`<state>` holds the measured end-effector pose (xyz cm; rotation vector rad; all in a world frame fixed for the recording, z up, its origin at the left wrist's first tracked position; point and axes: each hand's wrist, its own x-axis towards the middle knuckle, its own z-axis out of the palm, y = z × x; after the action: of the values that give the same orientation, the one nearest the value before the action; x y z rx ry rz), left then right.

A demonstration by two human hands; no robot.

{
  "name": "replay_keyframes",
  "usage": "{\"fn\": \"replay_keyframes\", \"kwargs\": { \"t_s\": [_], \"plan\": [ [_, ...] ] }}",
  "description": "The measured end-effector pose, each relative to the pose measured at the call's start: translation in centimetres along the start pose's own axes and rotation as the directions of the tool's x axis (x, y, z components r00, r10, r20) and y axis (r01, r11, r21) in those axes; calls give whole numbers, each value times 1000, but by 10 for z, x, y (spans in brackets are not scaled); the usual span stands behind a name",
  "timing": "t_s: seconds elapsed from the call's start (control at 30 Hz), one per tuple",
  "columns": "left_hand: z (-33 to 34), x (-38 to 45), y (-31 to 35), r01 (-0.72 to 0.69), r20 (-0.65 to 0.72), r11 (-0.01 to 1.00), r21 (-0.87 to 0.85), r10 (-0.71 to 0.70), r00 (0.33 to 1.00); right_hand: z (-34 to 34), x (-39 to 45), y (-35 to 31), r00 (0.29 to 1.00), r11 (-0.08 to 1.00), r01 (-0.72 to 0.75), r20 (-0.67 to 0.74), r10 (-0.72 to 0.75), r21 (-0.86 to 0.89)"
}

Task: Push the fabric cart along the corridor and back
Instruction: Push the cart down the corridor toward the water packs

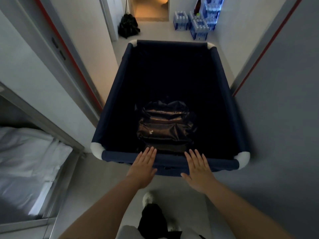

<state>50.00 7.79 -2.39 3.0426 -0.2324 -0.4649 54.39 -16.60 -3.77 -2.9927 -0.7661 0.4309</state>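
The fabric cart (114, 94) is a deep navy bin with white padded corners, standing in front of me in a narrow corridor. A shiny black plastic bag (164, 125) lies at its bottom. My left hand (144, 165) rests flat on the cart's near rim, fingers straight and slightly apart. My right hand (198, 167) lies flat on the same rim to the right, fingers spread over the edge. Neither hand wraps around the rim.
Stacked packs of water bottles (198, 26) stand at the far right wall. A black bag (128, 25) leans at the far left corner beside a lit doorway (150, 9). A shelf with white folded linen (25, 161) is close on my left. Grey walls flank both sides.
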Motion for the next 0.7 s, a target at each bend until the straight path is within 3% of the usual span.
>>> {"fn": "replay_keyframes", "kwargs": {
  "t_s": [0.7],
  "plan": [
    [-64,227,-81,-72,-83,996,-54,68,994,-69,235,66,986,986,-164,27,165,-41]
  ]
}}
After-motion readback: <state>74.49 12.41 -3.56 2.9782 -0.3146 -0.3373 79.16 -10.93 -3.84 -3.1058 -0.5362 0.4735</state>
